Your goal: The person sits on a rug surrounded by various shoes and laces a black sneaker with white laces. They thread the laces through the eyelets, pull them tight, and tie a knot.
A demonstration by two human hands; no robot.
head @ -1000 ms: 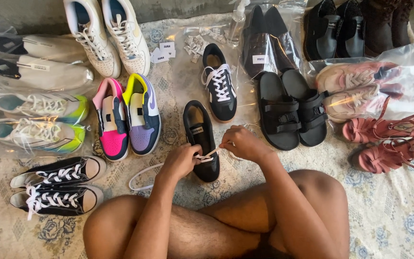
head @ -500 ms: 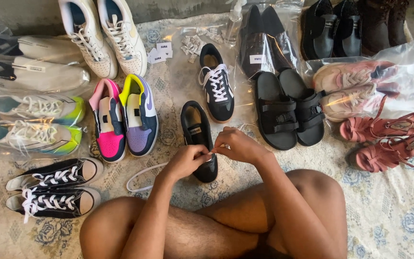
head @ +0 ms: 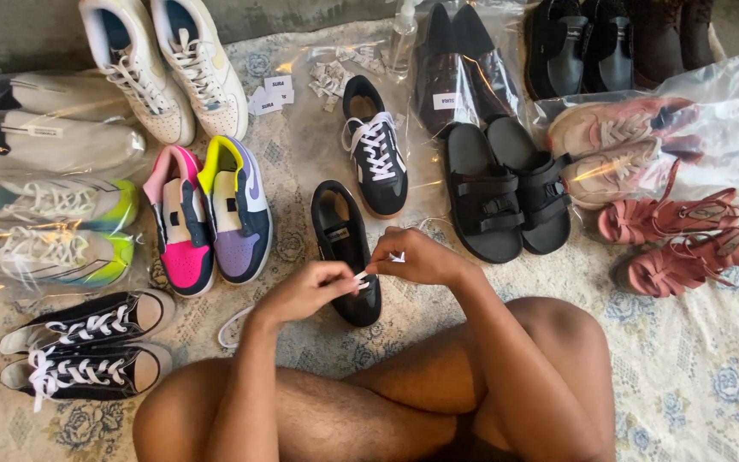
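Black sneaker (head: 345, 250) lies on the cloth right in front of my crossed legs, toe toward me, its opening pointing away. Both my hands meet over its toe end. My left hand (head: 308, 289) pinches the white shoelace (head: 361, 275) between thumb and fingertips, closed tight on it. My right hand (head: 416, 257) is also pinched shut on the lace, a short white bit showing beside the fingers. A loose loop of the lace curls on the cloth to the left of the shoe, near my left forearm.

Just beyond it, a little to the right, sits the matching black sneaker with white laces (head: 375, 147). To the left stand two bright high-tops (head: 211, 214), one pink, one yellow and purple, side by side. Black sandals (head: 506, 190) lie to the right, touching each other. Farther right are red strappy sandals (head: 682, 241) and pinkish sneakers in a clear bag (head: 635, 145). At my near left are black canvas sneakers (head: 87, 346); above them, green-soled runners in plastic (head: 49, 227) and white high-tops (head: 164, 64).

Everything rests on a pale floral cloth (head: 694, 376) spread over the floor, with a grey concrete wall (head: 301, 13) along the far edge. Small paper tags (head: 268, 96) lie scattered near the top.
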